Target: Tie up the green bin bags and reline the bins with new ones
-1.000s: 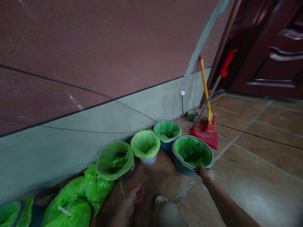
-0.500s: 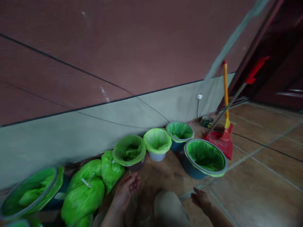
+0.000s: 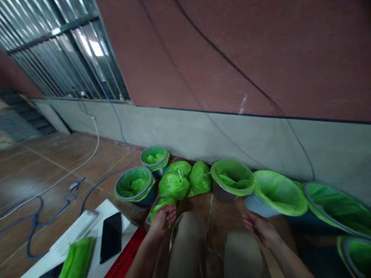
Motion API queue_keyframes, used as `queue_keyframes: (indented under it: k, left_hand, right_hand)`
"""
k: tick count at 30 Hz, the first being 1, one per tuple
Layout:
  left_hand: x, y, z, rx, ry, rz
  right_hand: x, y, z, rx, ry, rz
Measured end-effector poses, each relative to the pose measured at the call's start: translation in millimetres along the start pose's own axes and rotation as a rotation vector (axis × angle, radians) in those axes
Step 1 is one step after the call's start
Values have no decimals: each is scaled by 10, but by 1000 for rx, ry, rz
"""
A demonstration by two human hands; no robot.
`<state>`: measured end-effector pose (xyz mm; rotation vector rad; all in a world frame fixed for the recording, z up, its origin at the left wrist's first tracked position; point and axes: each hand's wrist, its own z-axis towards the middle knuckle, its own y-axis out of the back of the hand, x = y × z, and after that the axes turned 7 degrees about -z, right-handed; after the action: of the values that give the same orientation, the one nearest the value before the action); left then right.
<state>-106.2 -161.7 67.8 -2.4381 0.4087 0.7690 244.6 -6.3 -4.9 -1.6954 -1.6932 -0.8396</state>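
The fingers [image 3: 171, 211] of the left hand [image 3: 162, 222] lay bent on the small lined bin [image 3: 156, 206] just ahead; whether they gripped it could not be told. The right hand [image 3: 261, 228] was loosely spread, holding nothing, near the pale bin [image 3: 255, 206] beyond. Tied green bags [image 3: 174, 184] sat just past the small lined bin.

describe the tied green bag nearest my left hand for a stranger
A row of green-lined bins stands along the grey foot of the red wall. In a gap in that row lie three filled bags; the tied bag is the front one, just beyond the left hand, white tie on top.
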Motion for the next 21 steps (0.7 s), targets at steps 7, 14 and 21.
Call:
queue_keyframes:
  k: [7,14,21]
  left_hand:
    - [-249,730,245,-145,-80,-115]
    - [-755,574,815,-56,-132,-61]
    - [-1420,-95,2030,-183,-46,-61]
  right_hand:
    - [336,-1493,-303,310,101,-358]
    - [373,-2840,-168,490,263,-598]
    - [692,-4024,380,466,280,-675]
